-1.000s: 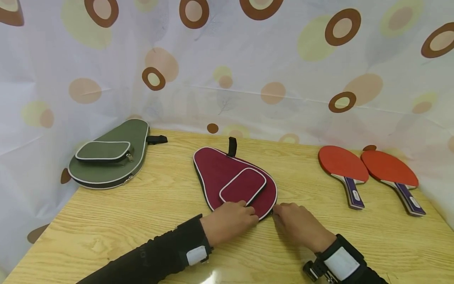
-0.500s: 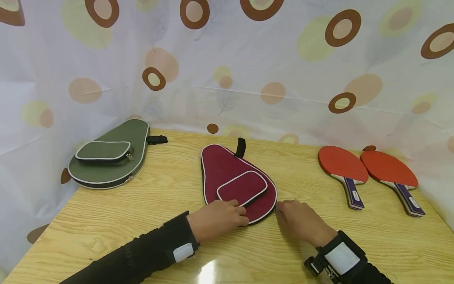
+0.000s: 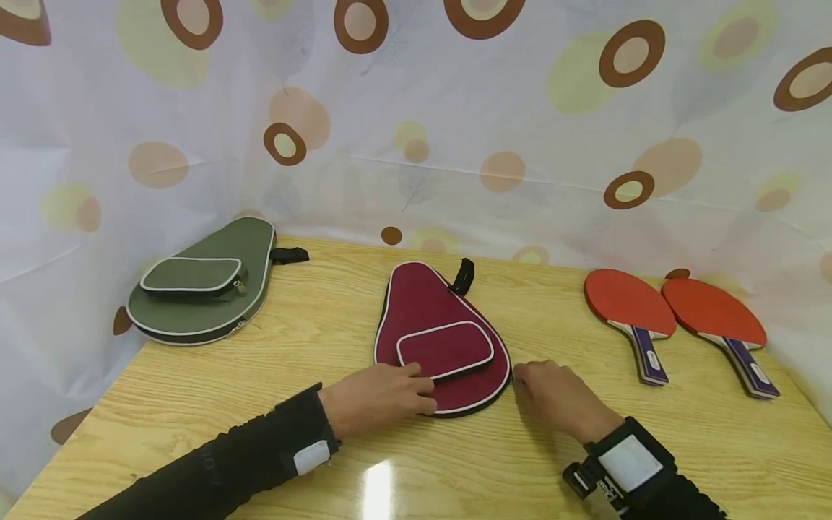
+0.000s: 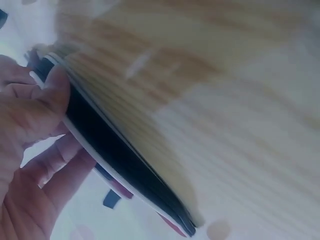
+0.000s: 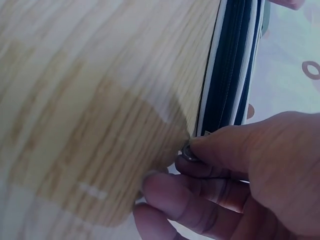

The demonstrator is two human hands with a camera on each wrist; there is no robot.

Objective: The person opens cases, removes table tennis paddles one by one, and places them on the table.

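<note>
A maroon table tennis paddle case (image 3: 419, 300) with white piping lies on the table in the head view, its narrow end pointing away and its raised pocket facing up. My left hand (image 3: 377, 397) holds the near left edge; in the left wrist view the thumb (image 4: 57, 90) presses on the black side band and the fingers reach over the top. At the right edge, my right hand (image 3: 562, 401) pinches a small metal zipper pull (image 5: 189, 153) between thumb and index finger. The zipper band (image 5: 227, 70) runs away from those fingertips.
A green paddle case (image 3: 201, 310) with a black loop lies at the back left. Two red table tennis paddles (image 3: 629, 302) lie side by side at the right, handles toward me. A patterned cloth (image 3: 403, 94) hangs behind the wooden table (image 3: 273, 390).
The maroon case has turned clockwise, its narrow end swinging to the right. My left hand has moved left with the near edge, while my right hand has shifted slightly right.
</note>
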